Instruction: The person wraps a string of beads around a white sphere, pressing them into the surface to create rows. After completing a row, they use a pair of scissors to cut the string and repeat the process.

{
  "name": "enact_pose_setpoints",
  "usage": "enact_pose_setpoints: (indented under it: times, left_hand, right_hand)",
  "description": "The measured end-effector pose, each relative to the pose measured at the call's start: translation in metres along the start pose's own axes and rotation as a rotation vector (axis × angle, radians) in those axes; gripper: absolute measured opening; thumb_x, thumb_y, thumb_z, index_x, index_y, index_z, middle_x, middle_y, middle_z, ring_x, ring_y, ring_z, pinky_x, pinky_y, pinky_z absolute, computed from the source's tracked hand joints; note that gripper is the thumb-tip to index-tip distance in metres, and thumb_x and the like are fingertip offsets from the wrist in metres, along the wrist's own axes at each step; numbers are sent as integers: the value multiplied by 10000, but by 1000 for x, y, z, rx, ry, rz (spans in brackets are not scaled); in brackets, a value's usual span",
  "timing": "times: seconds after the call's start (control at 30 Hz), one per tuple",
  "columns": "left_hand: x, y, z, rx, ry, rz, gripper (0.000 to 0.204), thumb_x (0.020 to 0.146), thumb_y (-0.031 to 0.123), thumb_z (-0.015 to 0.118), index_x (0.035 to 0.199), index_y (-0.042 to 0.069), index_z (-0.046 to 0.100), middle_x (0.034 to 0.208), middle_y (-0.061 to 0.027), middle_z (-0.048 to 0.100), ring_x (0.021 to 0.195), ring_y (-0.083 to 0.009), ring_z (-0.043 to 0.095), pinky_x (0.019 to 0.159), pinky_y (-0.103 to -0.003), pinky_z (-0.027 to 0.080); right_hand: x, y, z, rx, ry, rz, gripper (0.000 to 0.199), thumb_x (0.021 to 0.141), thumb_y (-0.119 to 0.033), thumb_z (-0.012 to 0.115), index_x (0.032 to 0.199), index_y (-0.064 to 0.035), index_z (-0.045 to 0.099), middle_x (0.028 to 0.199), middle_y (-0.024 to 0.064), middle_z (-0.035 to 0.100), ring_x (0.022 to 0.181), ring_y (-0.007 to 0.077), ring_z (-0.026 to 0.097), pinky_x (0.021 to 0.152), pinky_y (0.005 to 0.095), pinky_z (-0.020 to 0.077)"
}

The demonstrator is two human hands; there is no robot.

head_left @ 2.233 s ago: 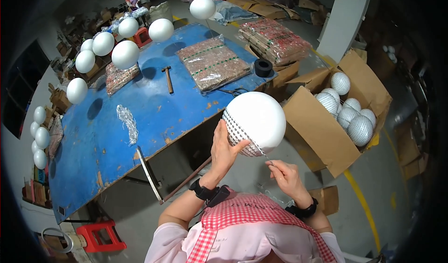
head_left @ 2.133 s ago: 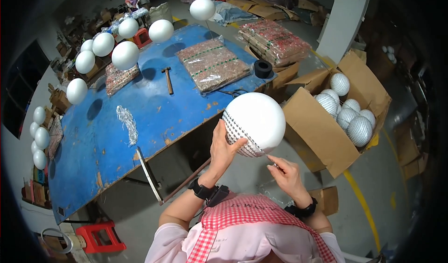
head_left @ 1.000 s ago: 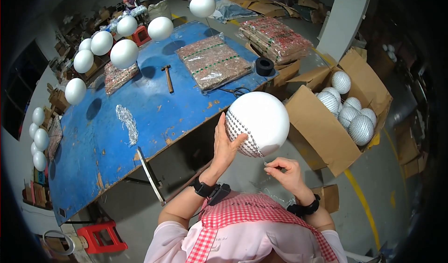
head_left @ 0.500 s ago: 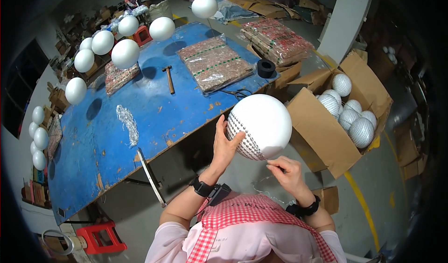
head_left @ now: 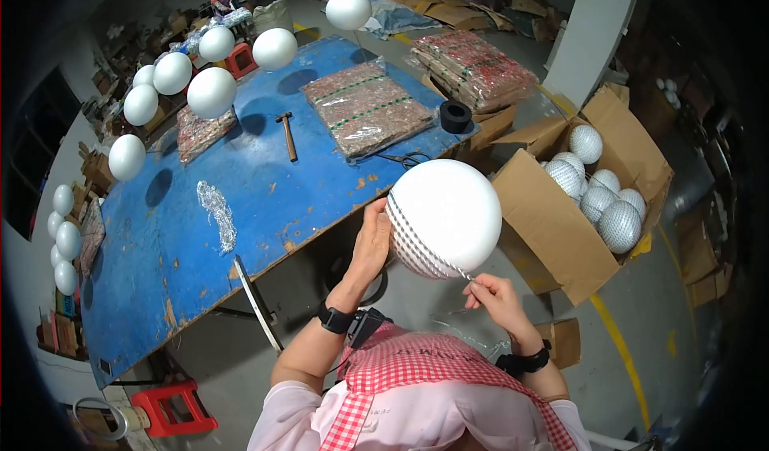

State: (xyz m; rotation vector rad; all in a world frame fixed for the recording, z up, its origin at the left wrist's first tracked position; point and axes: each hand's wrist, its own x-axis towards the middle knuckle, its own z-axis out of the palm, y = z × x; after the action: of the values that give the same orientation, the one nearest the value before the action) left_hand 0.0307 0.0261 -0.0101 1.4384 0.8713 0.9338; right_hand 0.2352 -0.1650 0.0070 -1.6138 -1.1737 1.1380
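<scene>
A large white ball [head_left: 450,209] is held up in front of me, past the table's near edge. Rows of silvery beaded strand [head_left: 420,249] wrap its lower left part; the upper right is bare white. My left hand [head_left: 371,244] cups the ball's left side, fingers closed against it. At the ball's lower right, my right hand [head_left: 497,299] pinches the strand's running end, which is pulled off the surface. More thin strand [head_left: 473,339] dangles below, above my apron.
On the blue table [head_left: 264,203] lie a silvery strand heap [head_left: 218,215], a hammer [head_left: 287,137], scissors [head_left: 408,160], black tape [head_left: 456,117] and a bagged sheet pack [head_left: 368,110]. White balls [head_left: 211,93] stand at its far side. A carton [head_left: 553,219] at right holds several strand-covered balls [head_left: 620,225].
My left hand has slid back to the ball's side, its thumb no longer across the beaded rows. The right hand has moved slightly right and down, drawing the strand out from the ball.
</scene>
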Motion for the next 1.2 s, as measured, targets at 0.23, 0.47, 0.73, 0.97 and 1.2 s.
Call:
enact_pose_setpoints:
  times: [0.23,0.47,0.73,0.97,1.2]
  left_hand:
    - [-1,16,-8,106,-211,-11,984,832,428,666,1485,-47,103,1491,-270,274,1379,-331,315,1126,-364,250]
    - [-12,25,4,205,-125,32,1100,759,439,755,1507,1,78,1488,-266,272,1384,-341,290,1123,-390,259]
    - [-13,11,8,330,-46,258,832,809,354,724,1499,190,289,1492,-260,269,1367,-370,311,1099,-417,292]
    - [-10,18,6,252,-63,178,726,888,166,633,1507,136,255,1517,-186,287,1402,-286,280,1135,-368,240]
    - [-2,7,1,-53,-28,73,569,980,256,523,1494,156,300,1463,-197,353,1344,-298,364,1068,-376,338]
  right_hand:
    - [1,-12,0,321,-13,-84,193,949,-143,561,989,19,658,798,36,667,692,82,597,644,220,480]
    - [-1,-29,-4,57,-177,244,185,944,-155,577,982,8,657,759,37,659,627,59,578,544,210,456]
    - [-26,-70,4,-136,-34,-412,132,892,-46,603,934,57,674,736,93,651,629,130,621,559,252,489]
    - [-20,-53,11,-28,74,-301,156,881,-29,609,993,50,683,788,73,676,690,119,641,608,242,502]
    - [-8,-24,20,107,93,-90,156,886,-59,622,997,30,685,782,31,675,701,85,629,598,220,479]
